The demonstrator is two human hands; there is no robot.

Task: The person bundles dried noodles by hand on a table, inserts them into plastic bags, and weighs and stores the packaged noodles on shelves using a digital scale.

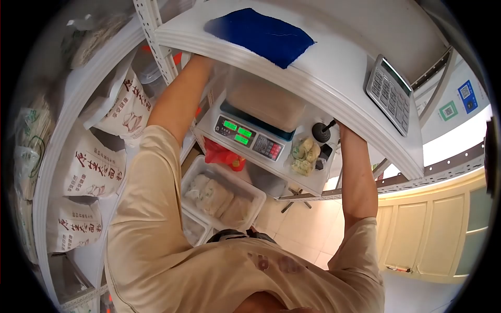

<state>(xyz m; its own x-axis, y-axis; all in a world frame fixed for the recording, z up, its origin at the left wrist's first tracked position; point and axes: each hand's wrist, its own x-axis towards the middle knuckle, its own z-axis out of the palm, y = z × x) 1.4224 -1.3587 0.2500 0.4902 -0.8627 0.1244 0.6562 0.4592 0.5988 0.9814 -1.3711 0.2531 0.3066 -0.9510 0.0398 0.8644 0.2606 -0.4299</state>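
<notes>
Both of my forearms reach under a white upper shelf board (334,83), and its edge hides both hands. The left forearm goes in beside a shelf post, left of a digital scale (249,138) with lit green displays. A pale, blurry flat block or container (266,104) rests on the scale's dark tray. My right forearm passes under the board to the right of the scale, near a black round object with a handle (322,131) and bagged yellowish items (305,156). What either hand holds or touches is hidden.
A blue cloth (263,35) and a calculator (390,94) lie on the upper board. Printed flour bags (94,167) fill shelves at the left. Below the scale are a red bag (224,155) and a white bin (255,203) holding bagged items. Cream cabinets (433,229) stand at the right.
</notes>
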